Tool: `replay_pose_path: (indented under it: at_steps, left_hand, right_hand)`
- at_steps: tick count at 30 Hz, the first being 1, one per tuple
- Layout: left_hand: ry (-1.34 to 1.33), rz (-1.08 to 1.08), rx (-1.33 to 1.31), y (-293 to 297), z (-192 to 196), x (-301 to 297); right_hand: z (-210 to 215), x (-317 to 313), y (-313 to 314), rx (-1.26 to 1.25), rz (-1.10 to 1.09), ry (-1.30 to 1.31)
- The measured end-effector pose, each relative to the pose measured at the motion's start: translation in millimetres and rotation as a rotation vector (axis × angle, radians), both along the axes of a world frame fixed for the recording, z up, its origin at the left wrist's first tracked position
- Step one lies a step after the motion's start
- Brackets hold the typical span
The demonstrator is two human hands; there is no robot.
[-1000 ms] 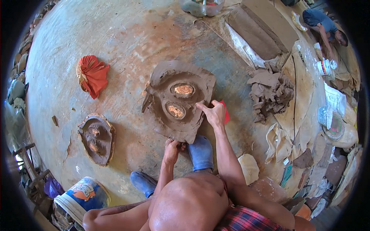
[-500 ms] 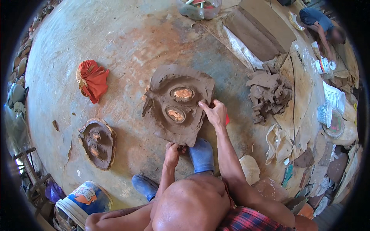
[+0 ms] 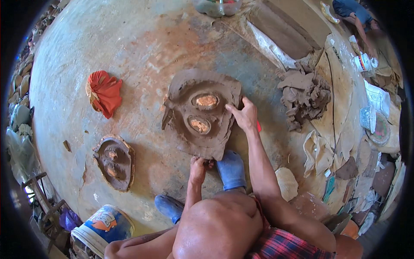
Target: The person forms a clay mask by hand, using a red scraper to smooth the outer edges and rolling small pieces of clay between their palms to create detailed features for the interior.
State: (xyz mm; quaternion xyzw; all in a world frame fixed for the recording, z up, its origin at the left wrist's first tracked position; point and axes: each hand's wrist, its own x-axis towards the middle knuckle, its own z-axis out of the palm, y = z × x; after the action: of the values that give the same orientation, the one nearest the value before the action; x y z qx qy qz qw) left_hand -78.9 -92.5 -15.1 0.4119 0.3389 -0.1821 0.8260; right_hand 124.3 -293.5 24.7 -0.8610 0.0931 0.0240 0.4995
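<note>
A wide slab of wet brown clay (image 3: pixel 183 140) lies in the middle, pressed into a hollow with ragged edges. Two raised ovals stand in it, each with an orange centre (image 3: pixel 207 101). My right hand (image 3: pixel 246 115) grips its right edge, thumb on top and the other fingers partly hidden beyond the rim. Something small and red (image 3: pixel 258 126) shows beside that hand. My left hand (image 3: pixel 199 169) is closed at the slab's near edge, its fingertips against the clay and partly hidden.
A smaller clay-lined mould (image 3: pixel 131 162) and an orange-red cloth (image 3: pixel 105 93) lie left. A clay heap (image 3: pixel 304 95) sits right, near a large clay block (image 3: pixel 284 30). A bucket (image 3: pixel 108 222) stands near left. Another person (image 3: pixel 355 17) works at far right.
The view has shifted slightly, so the surroundings sit a little differently. My right hand's thumb has moved slightly up along the slab's edge. Both hands stay at the clay.
</note>
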Motion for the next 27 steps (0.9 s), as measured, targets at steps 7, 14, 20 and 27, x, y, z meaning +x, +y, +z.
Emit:
replay_pose_path:
  at_steps: [7,14,20,27]
  left_hand:
    - [0.021,0.016,-0.018,-0.1,1.2,1.3]
    - [-0.005,0.011,0.010,3.2,-2.3,0.4]
    - [-0.030,-0.014,0.014,1.0,-5.9,2.2]
    - [-0.017,-0.001,0.095,-7.7,-1.5,-0.3]
  right_hand:
    - [0.0,0.1,9.4,-0.181,-0.058,-0.042]
    - [6.2,14.2,20.3,-0.299,-0.090,0.011]
    - [12.5,16.2,15.4,-0.221,-0.137,-0.068]
    - [38.2,17.1,-21.6,-0.233,0.092,-0.260]
